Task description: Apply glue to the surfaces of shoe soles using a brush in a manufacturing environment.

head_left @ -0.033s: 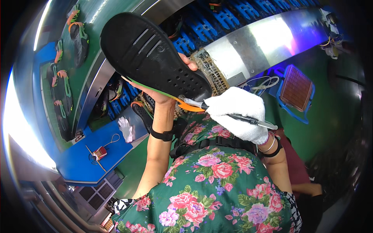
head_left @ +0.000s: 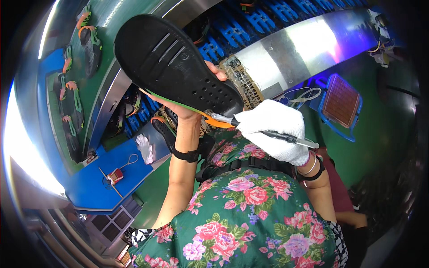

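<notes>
My bare left hand point(head_left: 181, 109) grips a black shoe point(head_left: 165, 62) from beneath and along both sides of its narrower end. Three slots and several small round holes mark the shoe's broad face, which is turned up toward me. A green-to-orange strip point(head_left: 218, 122) runs along its near edge. My right hand point(head_left: 272, 131), in a white knitted glove, is closed around a slim black tool point(head_left: 279, 136) with a grey rear end. The tool's pale tip point(head_left: 223, 118) meets the orange part of the strip; its exact kind is unclear.
Behind the shoe curves a metal-edged conveyor point(head_left: 290, 53) with blue racks point(head_left: 259, 22). More shoes point(head_left: 90, 49) lie on the green surface at left. A blue table point(head_left: 94, 187) holds a white glove point(head_left: 144, 148) and a small red device point(head_left: 115, 176). A blue-framed stool point(head_left: 340, 105) stands right; another person's arm point(head_left: 353, 219) shows below.
The shoe has shifted very slightly in my left hand's grip, and the other person's arm at the lower right has moved a little to the left. My right hand stays almost still.
</notes>
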A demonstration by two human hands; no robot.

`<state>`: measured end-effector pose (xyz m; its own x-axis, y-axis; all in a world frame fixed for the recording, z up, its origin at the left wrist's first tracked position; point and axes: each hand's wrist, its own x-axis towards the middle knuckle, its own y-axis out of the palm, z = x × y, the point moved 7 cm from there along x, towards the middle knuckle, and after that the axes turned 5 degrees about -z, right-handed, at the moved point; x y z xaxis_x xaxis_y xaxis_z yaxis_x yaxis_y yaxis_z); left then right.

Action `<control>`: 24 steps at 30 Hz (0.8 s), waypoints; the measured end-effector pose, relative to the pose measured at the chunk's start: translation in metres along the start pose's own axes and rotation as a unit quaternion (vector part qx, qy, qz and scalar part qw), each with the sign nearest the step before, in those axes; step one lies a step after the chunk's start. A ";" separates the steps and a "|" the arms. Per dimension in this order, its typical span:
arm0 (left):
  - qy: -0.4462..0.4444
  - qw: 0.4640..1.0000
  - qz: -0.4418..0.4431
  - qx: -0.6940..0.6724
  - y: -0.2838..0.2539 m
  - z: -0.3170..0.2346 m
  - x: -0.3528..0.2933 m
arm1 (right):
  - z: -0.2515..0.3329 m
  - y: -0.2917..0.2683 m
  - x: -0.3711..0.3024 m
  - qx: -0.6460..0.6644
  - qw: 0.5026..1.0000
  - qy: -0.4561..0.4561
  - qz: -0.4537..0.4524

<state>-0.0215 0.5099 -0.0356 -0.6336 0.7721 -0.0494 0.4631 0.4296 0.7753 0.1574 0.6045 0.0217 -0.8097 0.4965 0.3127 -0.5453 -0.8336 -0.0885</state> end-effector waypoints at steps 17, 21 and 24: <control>0.007 0.999 0.032 -0.009 0.008 0.003 0.012 | 0.001 -0.012 0.005 -0.040 0.999 -0.033 -0.011; 0.009 0.997 0.070 0.021 0.011 0.001 0.011 | 0.003 -0.006 0.002 -0.011 0.998 -0.044 0.037; 0.008 0.997 0.075 0.000 0.012 0.003 0.012 | 0.000 -0.011 0.003 -0.012 0.999 -0.033 0.038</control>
<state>-0.0214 0.5254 -0.0292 -0.5670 0.8200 0.0780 0.5541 0.3096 0.7727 0.1611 0.6147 0.0234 -0.8331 0.4148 0.3660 -0.4888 -0.8617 -0.1362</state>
